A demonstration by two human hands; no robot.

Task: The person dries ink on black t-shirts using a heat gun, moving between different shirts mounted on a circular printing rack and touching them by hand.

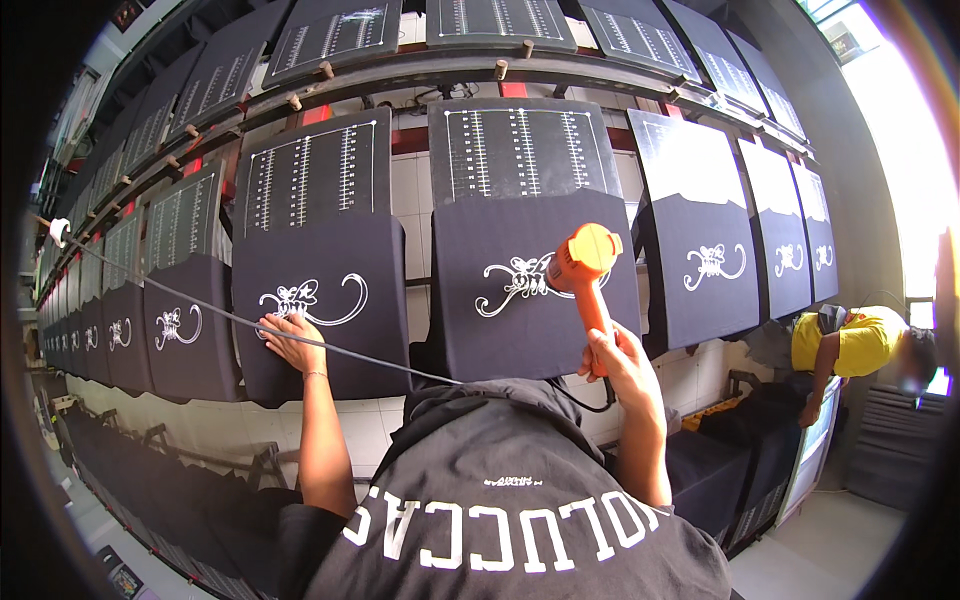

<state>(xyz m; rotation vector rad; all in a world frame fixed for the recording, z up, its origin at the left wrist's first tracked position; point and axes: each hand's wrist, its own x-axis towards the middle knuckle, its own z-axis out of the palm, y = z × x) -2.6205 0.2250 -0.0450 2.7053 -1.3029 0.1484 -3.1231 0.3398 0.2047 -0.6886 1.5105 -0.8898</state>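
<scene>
My right hand (625,365) is wrapped round the handle of an orange heat gun (588,262), held over a dark shirt (520,350) on a flat board. The gun's head covers the right part of that shirt's white swirling print (515,283). On the neighbouring dark shirt (330,260), to the left, my left hand (293,343) lies flat with fingers stretched out. Its fingertips touch the lower left of a similar white print (310,298). Part of that print is hidden under my fingers.
A grey cord (240,318) crosses above the left boards to my waist. More boards with printed dark shirts (708,265) run along both sides, and another row of boards (335,40) stands beyond a rail (460,72). At right, a person in a yellow top (868,340) bends over.
</scene>
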